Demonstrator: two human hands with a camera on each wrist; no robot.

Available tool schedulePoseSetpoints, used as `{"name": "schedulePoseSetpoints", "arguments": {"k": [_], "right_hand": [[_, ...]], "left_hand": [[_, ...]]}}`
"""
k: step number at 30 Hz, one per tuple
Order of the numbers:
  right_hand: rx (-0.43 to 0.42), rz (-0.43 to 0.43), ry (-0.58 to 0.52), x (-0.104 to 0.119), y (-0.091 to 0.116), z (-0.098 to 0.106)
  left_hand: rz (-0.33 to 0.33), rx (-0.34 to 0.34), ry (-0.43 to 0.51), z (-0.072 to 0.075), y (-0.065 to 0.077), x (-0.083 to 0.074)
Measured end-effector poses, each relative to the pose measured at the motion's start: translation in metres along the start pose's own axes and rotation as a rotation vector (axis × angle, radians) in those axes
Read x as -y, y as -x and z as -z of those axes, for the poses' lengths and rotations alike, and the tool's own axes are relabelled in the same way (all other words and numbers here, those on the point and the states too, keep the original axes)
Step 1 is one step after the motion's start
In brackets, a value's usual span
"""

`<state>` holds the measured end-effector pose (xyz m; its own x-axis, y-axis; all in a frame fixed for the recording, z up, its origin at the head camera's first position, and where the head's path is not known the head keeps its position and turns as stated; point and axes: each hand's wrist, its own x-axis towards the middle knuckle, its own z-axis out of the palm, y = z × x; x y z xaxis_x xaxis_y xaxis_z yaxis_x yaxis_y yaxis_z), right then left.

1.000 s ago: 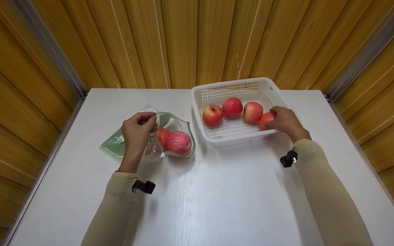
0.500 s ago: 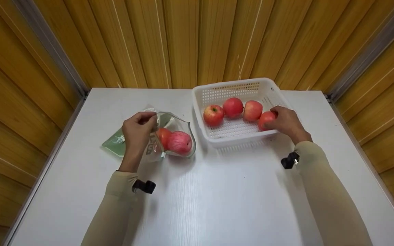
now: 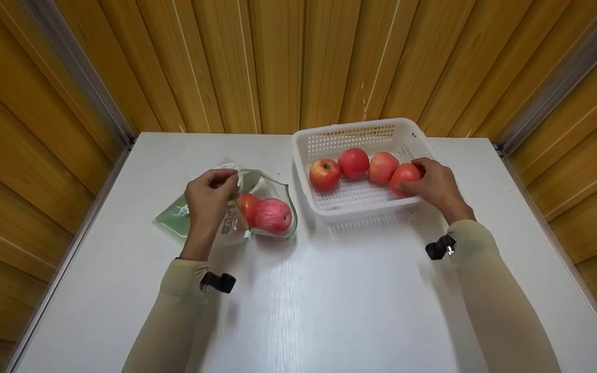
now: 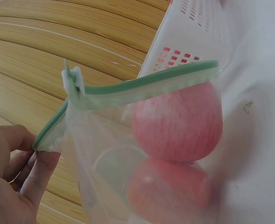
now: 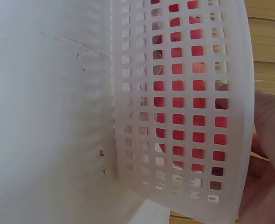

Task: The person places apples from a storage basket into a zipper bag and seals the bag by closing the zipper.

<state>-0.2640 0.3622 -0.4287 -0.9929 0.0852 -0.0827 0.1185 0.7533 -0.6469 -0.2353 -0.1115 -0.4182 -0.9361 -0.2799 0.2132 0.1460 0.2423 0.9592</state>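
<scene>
In the head view my left hand [image 3: 208,199] pinches the mouth edge of a clear and green zip bag [image 3: 174,216], which lies on its side with its mouth apart. Two red apples lie in it: a pink-streaked apple [image 3: 273,215] at the mouth and another apple [image 3: 248,206] behind it. The left wrist view shows the bag's green zip strip [image 4: 147,80] with a white slider. At the right end of a white basket [image 3: 347,212], my right hand [image 3: 439,187] grips a red apple [image 3: 405,178] between thumb and fingers. The basket wall hides most of it in the right wrist view.
The basket also holds a yellow-red apple [image 3: 324,175], a red apple [image 3: 353,162] and a paler apple [image 3: 383,168], which touches the gripped one. All stand on a white table [image 3: 329,300]. Yellow slatted walls [image 3: 278,62] rise behind and at both sides.
The apple at my right hand now shows more of itself and looks slightly raised, with the thumb across its front. The left hand and bag stay still.
</scene>
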Motion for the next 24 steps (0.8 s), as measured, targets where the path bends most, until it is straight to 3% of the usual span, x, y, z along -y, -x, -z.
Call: {"name": "schedulePoseSetpoints", "arguments": {"k": [13,24], "right_hand": [[-0.071,0.005,-0.095,0.01,0.011,-0.001],[-0.12,0.083,-0.14,0.031,0.019,-0.008]], "left_hand": [[-0.006,-0.006,0.026,0.0,-0.001,0.0],[0.017,-0.003,0.021,-0.001,0.0,-0.002]]}}
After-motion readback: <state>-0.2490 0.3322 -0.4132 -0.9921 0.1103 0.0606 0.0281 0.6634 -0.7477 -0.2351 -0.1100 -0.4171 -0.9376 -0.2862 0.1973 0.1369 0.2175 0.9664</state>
